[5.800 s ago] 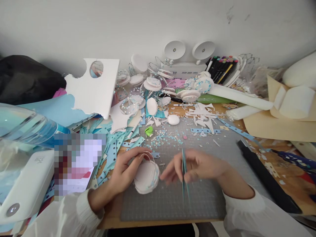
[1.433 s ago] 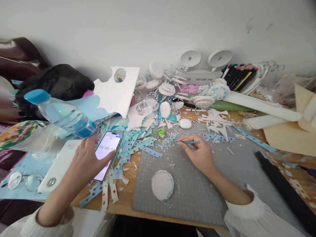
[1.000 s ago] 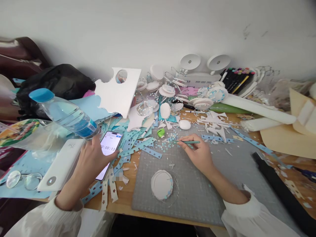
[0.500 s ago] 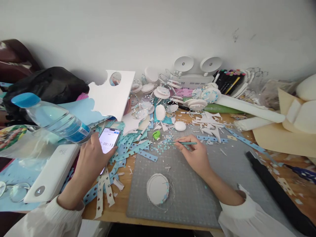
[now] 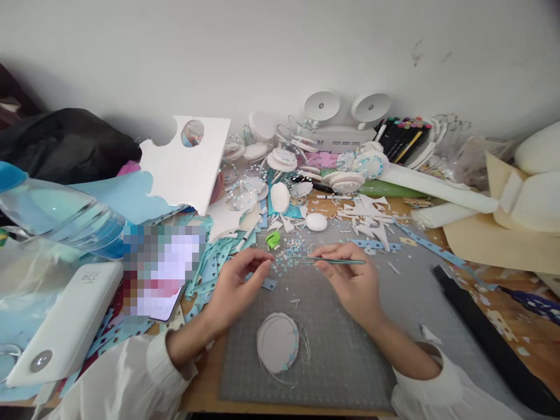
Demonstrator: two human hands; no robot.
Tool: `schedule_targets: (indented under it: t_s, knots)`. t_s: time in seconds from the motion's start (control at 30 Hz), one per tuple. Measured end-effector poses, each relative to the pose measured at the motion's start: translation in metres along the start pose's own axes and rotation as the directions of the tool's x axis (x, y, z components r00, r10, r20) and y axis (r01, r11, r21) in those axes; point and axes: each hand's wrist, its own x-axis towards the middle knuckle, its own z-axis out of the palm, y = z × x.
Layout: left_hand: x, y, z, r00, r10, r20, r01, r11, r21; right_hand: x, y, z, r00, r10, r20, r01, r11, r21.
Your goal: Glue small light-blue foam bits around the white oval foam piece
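The slim teal tweezers [image 5: 339,261] were held pretty much level, aimed at a scattered pile of pale blue and white confetti bits [image 5: 286,256]; whether a bit was pinched in the tips couldn't be made out. They were gripped by the right hand [image 5: 354,283], with the thumb and fingers closed on them. The left hand [image 5: 236,289] was held at the other side of the pile, fingers loosely curled, thumb and index tips brought close together; it couldn't be told if anything was caught there.

Nearer the person, a round white disc [image 5: 277,343], looped with thin wire and dotted with blue along its edge, was laid on the grey gridded mat [image 5: 345,367]. A small bright green gadget [image 5: 273,240] and a glossy white oval piece [image 5: 315,221] were left just behind the pile. Over on the left, a phone [image 5: 164,309], mostly blurred out, was parked near a chunky white power bank [image 5: 70,321], with a clear plastic bottle [image 5: 65,210] tilted behind. Farther back, a white cut-out board [image 5: 186,175] was propped up.
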Motion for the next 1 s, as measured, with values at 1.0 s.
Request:
schedule_targets:
  t_s: [1.0]
  knots:
    - [-0.020,0.005,0.000,0.994,0.094,0.047,-0.080,0.966,-0.245,-0.012,-0.010,-0.001,0.988,0.147,0.052,-0.151,0.983,0.102]
